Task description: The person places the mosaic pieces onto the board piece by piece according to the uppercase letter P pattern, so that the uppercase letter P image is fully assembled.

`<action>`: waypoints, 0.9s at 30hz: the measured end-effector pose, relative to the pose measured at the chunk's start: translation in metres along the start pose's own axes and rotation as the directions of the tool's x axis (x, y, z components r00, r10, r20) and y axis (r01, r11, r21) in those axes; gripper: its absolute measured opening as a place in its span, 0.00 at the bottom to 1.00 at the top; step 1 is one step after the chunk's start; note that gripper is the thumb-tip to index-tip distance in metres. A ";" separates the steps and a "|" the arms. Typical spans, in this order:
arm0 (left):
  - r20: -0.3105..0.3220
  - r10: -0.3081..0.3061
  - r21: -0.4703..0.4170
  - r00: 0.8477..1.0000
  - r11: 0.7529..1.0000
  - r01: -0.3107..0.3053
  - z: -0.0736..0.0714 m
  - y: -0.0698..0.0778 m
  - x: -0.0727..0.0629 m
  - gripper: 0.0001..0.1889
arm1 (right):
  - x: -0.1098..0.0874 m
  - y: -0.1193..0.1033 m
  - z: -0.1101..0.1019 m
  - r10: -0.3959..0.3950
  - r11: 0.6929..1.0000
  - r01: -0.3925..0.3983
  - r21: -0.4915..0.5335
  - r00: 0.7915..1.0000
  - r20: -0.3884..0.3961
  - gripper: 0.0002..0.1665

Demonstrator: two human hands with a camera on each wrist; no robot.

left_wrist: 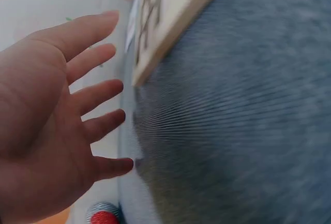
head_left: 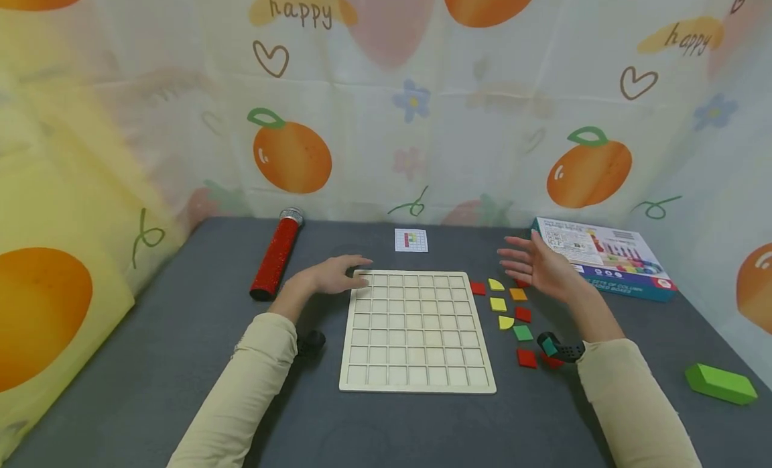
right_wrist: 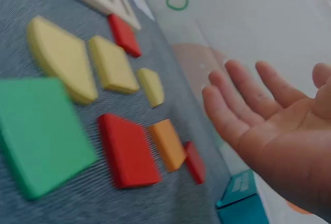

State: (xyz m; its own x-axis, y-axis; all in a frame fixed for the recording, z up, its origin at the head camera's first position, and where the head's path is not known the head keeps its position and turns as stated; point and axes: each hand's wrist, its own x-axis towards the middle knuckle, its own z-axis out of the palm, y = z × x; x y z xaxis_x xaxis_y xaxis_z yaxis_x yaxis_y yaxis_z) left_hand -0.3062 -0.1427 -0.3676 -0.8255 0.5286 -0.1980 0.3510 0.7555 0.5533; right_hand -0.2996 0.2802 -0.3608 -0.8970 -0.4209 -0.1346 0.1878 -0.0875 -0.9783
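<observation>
A pale wooden grid board (head_left: 422,328) lies on the dark grey table. My left hand (head_left: 333,273) is at its upper left corner with fingers spread and nothing held; in the left wrist view a gap shows between those fingers and the board (left_wrist: 170,32). To the right of the board lie several flat pieces: red, yellow, an orange one (head_left: 518,294) and a green one (head_left: 523,333). Above the far pieces my right hand (head_left: 543,265) hovers, fingers extended and holding nothing. The right wrist view shows a yellow piece (right_wrist: 113,64) and a red piece (right_wrist: 129,151) below that hand.
Behind the board lies a small printed card (head_left: 411,240). A red glittery microphone-shaped item (head_left: 277,257) is at the left. At the right are a flat game box (head_left: 609,257), close to my right hand, and a green block (head_left: 720,383). A printed cloth hangs behind the table.
</observation>
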 end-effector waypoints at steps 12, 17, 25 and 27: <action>0.004 -0.041 0.075 0.999 0.996 0.040 0.012 -0.001 0.003 0.31 | 0.003 0.025 0.001 0.021 0.983 -0.033 -0.180 0.998 -0.065 0.42; -0.009 -0.047 0.090 0.999 0.995 0.048 0.011 0.001 0.002 0.31 | 0.007 0.023 0.006 0.005 0.958 -0.028 -0.284 0.996 -0.084 0.43; 0.004 -0.058 0.089 0.998 0.994 0.058 0.011 0.000 0.001 0.31 | 0.010 0.027 0.014 -0.036 0.861 -0.024 -0.507 0.994 -0.107 0.38; 0.000 -0.055 0.088 0.998 0.995 0.055 0.012 -0.001 0.001 0.31 | 0.011 0.029 0.013 -0.051 0.838 -0.022 -0.545 0.992 -0.119 0.36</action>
State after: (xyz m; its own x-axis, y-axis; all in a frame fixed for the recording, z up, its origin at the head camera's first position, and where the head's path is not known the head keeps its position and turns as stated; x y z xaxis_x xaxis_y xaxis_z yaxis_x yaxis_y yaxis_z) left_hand -0.3024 -0.1380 -0.3777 -0.8437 0.4859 -0.2283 0.3423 0.8145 0.4685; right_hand -0.2991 0.2609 -0.3883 -0.9466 -0.3056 -0.1022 -0.0409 0.4286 -0.9026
